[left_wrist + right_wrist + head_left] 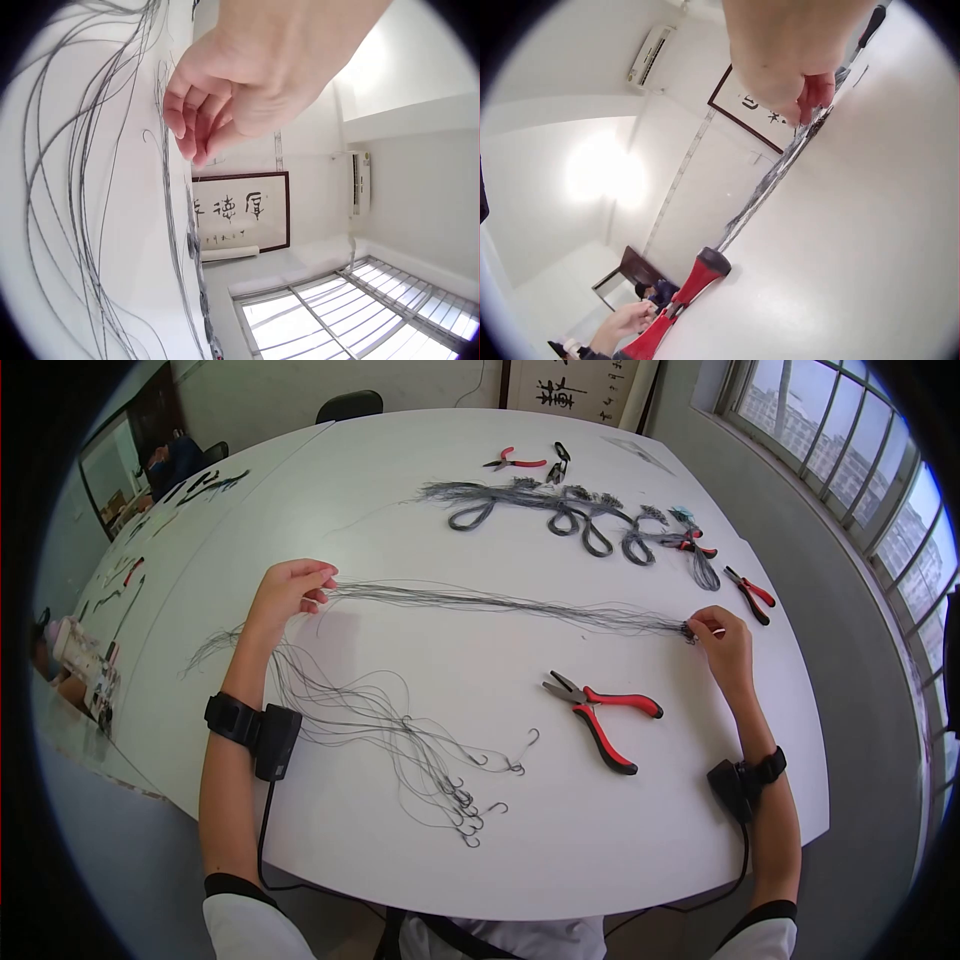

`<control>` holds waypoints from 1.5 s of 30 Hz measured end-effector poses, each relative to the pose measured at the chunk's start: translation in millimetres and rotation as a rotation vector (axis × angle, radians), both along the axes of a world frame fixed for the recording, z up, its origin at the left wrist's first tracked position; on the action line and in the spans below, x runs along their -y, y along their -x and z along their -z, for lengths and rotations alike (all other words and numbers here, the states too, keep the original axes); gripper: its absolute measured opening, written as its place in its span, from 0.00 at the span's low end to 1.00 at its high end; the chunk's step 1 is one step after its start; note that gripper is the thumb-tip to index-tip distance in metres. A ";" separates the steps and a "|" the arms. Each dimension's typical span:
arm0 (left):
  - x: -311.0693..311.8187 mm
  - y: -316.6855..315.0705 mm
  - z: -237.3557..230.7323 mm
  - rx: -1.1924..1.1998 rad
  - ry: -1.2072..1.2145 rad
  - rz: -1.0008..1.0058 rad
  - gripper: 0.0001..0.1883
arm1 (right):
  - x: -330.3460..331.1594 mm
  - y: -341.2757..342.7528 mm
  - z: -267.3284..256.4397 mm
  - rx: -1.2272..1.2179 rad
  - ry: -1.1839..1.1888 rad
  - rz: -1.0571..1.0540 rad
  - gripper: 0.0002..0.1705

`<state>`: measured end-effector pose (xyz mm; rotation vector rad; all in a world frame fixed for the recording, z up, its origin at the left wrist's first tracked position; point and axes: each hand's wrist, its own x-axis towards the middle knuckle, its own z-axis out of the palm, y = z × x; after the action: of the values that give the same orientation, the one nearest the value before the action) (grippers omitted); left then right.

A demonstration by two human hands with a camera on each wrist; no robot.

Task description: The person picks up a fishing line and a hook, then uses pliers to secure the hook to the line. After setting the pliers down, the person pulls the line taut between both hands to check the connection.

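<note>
A bundle of thin grey fishing lines (pixel 480 599) stretches across the table between my two hands. My left hand (pixel 290 595) pinches loose line at the left end, thumb and fingertips together. At the other end, my right hand (pixel 725 645) pinches the small dark cluster of fish hooks (pixel 689 631). In the right wrist view my right fingers (pixel 821 90) bend down close over the table. A second spread of hooked lines (pixel 340 705) lies beside my left forearm, its bare hooks (pixel 465 810) pointing towards me. Red-handled pliers (pixel 610 745) lie open between the hooks and my right forearm.
Looped bundles of grey line (pixel 590 535) lie in a row at the back. Farther pliers (pixel 525 463), black-handled cutters (pixel 560 460), more red-handled pliers (pixel 750 595) and a set square (pixel 638 455) lie around them. Assorted tools (pixel 130 572) are along the left.
</note>
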<state>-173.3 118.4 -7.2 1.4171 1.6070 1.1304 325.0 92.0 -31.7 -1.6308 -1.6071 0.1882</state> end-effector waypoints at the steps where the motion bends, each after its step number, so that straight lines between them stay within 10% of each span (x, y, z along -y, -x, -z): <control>1: 0.1 0.5 -0.3 -0.001 0.001 0.000 0.11 | -0.4 -0.8 0.9 -0.001 0.001 0.000 0.05; 12: 0.4 0.1 -1.2 -0.690 -0.356 -0.081 0.09 | -3.0 -5.1 5.9 0.076 -0.005 0.017 0.05; 22: 10.8 -22.4 -4.5 -0.727 -0.299 -0.275 0.13 | -4.0 -4.0 7.0 0.045 -0.036 0.040 0.05; 34: 69.7 -130.8 -20.8 -0.444 0.023 0.894 0.08 | 48.1 99.2 -19.4 0.125 -0.173 -0.637 0.04; 45: 86.9 -153.4 -10.5 -0.535 -0.053 1.073 0.04 | 56.6 106.0 -16.3 0.116 -0.153 -0.712 0.05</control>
<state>-19.8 31.5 3.4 2.3003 0.8162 0.1582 219.0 35.4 -15.3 -0.9134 -2.1811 0.3279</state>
